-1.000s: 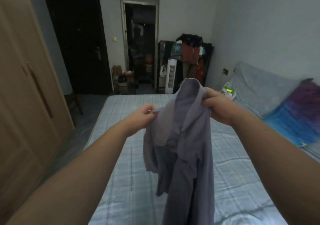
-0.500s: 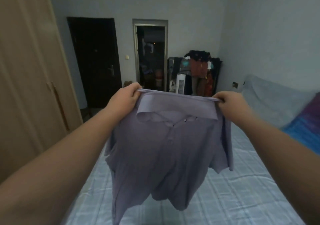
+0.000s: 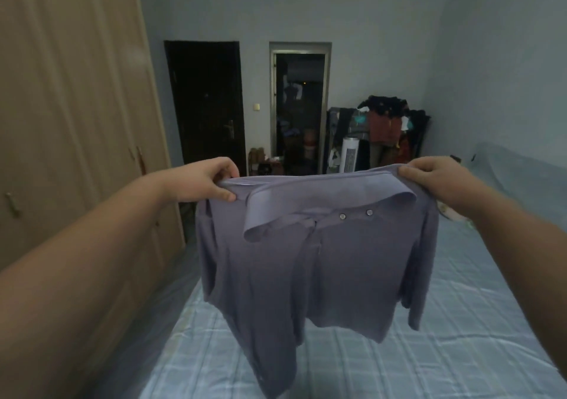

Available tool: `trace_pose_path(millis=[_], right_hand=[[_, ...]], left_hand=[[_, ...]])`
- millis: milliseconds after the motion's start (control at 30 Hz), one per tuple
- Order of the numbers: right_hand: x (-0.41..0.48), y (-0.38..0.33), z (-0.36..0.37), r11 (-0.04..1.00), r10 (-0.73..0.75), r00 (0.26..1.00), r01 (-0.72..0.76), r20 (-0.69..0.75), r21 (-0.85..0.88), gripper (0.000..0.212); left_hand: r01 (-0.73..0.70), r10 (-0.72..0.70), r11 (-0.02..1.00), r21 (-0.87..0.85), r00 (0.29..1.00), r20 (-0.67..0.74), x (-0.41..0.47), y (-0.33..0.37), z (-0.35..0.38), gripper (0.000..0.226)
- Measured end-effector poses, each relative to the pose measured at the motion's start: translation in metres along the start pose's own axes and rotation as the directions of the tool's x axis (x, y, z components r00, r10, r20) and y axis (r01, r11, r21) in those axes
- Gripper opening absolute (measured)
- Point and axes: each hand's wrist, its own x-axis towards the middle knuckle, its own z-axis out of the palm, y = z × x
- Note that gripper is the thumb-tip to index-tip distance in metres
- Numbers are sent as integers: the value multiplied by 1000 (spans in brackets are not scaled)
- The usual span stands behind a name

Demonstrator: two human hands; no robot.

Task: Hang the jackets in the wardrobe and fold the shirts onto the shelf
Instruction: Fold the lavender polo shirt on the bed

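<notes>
1. Two hands hold one purple shirt (image 3: 306, 269) spread wide in the air, at the middle of the view.
2. Left hand (image 3: 205, 183), at about 10 o'clock from the shirt's chest, has its fingers curled over the top and its thumb underneath, pinching the shoulder seam.
3. Right hand (image 3: 435, 180), at about 2 o'clock, grips the other shoulder the same way, with its fingers wrapped round the fabric.
4. Between the hands the collar (image 3: 322, 196) is folded down towards the camera, and two buttons (image 3: 342, 215) show on the placket just below it.
5. Below the collar the shirt hangs freely, one sleeve trailing down at 6 o'clock and the other drooping at 4 o'clock. The body hangs clear above the bed (image 3: 399, 361), while the low sleeve end is too blurred to judge.
6. At 9 o'clock stands the wooden wardrobe (image 3: 70, 122), its doors closed.
7. At 12 o'clock, on the far wall, are a dark door (image 3: 205, 107) and an open doorway (image 3: 299, 113) side by side.
8. At 1 o'clock a rack heaped with clothes (image 3: 386, 128) stands in the corner, with a white tower unit (image 3: 349, 154) in front of it.
</notes>
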Motion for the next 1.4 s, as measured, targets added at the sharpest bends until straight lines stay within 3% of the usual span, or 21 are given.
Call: trace_pose_path(millis=[100, 200, 300, 367, 433, 500, 567, 633, 733, 833, 900, 1033, 1167, 1333, 1400], right_hand=[[4, -3, 4, 998, -38, 999, 40, 36, -57, 23], [6, -10, 12, 994, -22, 994, 34, 108, -102, 23], [6, -12, 12, 996, 34, 939, -59, 343, 63, 15], [6, -9, 8, 967, 64, 879, -172, 472, 188, 6], [5, -4, 3, 939, 65, 865, -221, 497, 262, 24], [5, 1, 3, 928, 35, 912, -181, 409, 325, 40], [4, 3, 9, 944, 49, 967, -127, 251, 306, 18], [9, 10, 22, 947, 132, 986, -155, 98, 281, 18], [9, 20, 48, 956, 197, 974, -165, -112, 243, 26], [3, 26, 63, 986, 131, 954, -97, -268, 138, 23], [-5, 23, 62, 996, 83, 936, -62, -342, 71, 21], [-13, 20, 50, 994, 59, 934, -24, -353, 103, 20], [-20, 15, 37, 975, 119, 957, -62, -266, 215, 11], [-20, 16, 40, 996, 91, 956, -84, -278, 37, 21], [-19, 17, 43, 994, 88, 940, -104, -330, -32, 22]], left_hand=[[7, -7, 998, 65, 1000, -2, -5, -7, 6, 20], [18, 5, 988, 153, 989, -145, -7, -12, 10, 15], [50, -22, 993, 107, 968, -250, -11, -23, 11, 16], [65, -74, 997, -50, 976, -207, -16, -30, 8, 16], [83, -124, 924, -374, 988, -88, -22, -37, 6, 19], [107, -130, 732, -673, 991, 17, -25, -47, 7, 22], [133, -110, 689, -713, 991, 79, -27, -51, 11, 19], [134, -115, 802, -581, 991, 70, -25, -46, 19, 21], [90, -114, 982, -165, 983, -143, -21, -29, 30, 26], [78, -77, 997, -11, 937, -341, -18, -25, 41, 15], [63, -62, 998, -11, 930, -363, -17, -27, 44, 13], [60, -96, 989, -134, 954, -284, -25, -26, 41, 19], [97, -171, 970, -223, 924, -342, -25, -30, 43, 22], [175, -321, 926, -333, 830, -456, -13, -15, 64, 25], [139, -321, 905, -401, 842, -434, -11, -5, 70, 23]])
